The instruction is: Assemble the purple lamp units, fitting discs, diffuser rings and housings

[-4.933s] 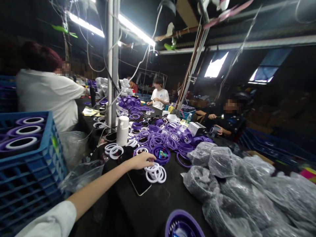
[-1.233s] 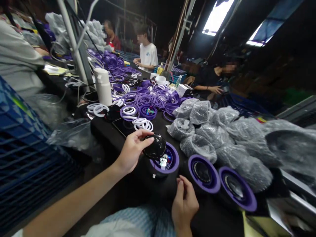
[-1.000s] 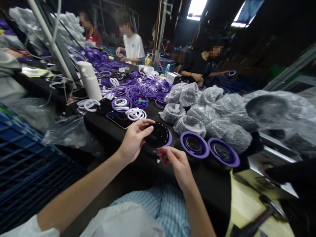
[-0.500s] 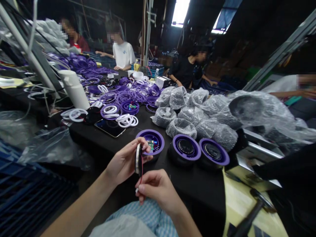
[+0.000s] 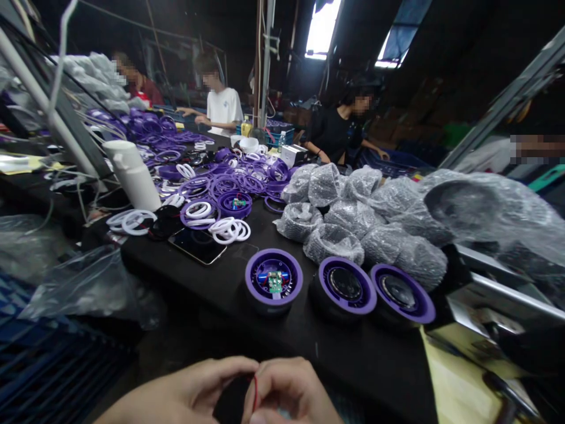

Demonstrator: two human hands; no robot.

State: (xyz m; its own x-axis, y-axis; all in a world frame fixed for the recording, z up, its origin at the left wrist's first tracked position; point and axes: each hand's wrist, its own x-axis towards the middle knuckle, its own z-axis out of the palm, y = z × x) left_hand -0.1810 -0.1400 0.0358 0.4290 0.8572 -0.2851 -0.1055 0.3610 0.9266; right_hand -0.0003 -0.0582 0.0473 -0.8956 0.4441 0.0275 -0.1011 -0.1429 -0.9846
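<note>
At the bottom edge of the head view, my left hand (image 5: 194, 386) is closed around a round black part (image 5: 232, 400), mostly hidden by my fingers. My right hand (image 5: 293, 386) meets it fingertip to fingertip and pinches the part's thin red wire (image 5: 255, 391); the wire's end is hidden. Beyond them on the black table stands a purple-rimmed housing (image 5: 250, 294) with a green circuit board (image 5: 276, 282) and a blue component inside. Two similar housings with dark round inserts, a middle one (image 5: 323, 282) and a right one (image 5: 426, 309), sit beside it.
Bubble-wrapped items (image 5: 335, 227) are piled behind the housings. A phone (image 5: 198, 246), white rings (image 5: 229, 229), purple rings (image 5: 220, 185) and a white cylinder (image 5: 135, 176) lie to the left. A metal box (image 5: 498, 294) and a hammer (image 5: 507, 394) are at right. Several people sit across.
Both hands have dropped toward the bottom edge and come together, with the black part lowered between them. The left housing is now uncovered. The view has shifted slightly.
</note>
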